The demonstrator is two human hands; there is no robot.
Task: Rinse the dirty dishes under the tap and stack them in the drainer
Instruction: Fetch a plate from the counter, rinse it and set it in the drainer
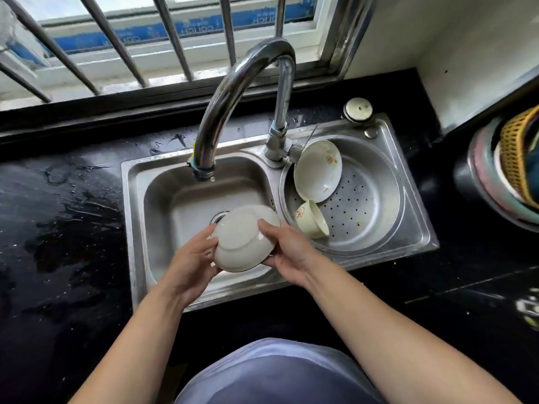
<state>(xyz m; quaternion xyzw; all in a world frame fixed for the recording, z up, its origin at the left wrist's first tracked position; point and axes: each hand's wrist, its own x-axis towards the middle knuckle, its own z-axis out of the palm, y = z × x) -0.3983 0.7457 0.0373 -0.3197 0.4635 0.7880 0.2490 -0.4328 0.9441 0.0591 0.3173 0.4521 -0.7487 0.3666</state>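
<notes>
Both hands hold a white bowl (pixel 243 239) upside down over the left sink basin (pixel 175 205), its base ring facing me. My left hand (pixel 191 265) grips its left rim and my right hand (pixel 287 252) its right rim. The chrome tap (pixel 230 91) arches over the basin, its spout ending above and left of the bowl; no water stream is visible. In the round perforated drainer (pixel 364 205) on the right, a larger white bowl (pixel 318 170) with a flower print leans on its edge, and a small cream cup (pixel 312 220) lies on its side below it.
The black countertop (pixel 58 228) left of the sink is wet. A metal lid (pixel 358 109) sits behind the drainer. A stack of baskets and bowls (pixel 507 176) stands at the right edge. A barred window (pixel 163 39) runs along the back.
</notes>
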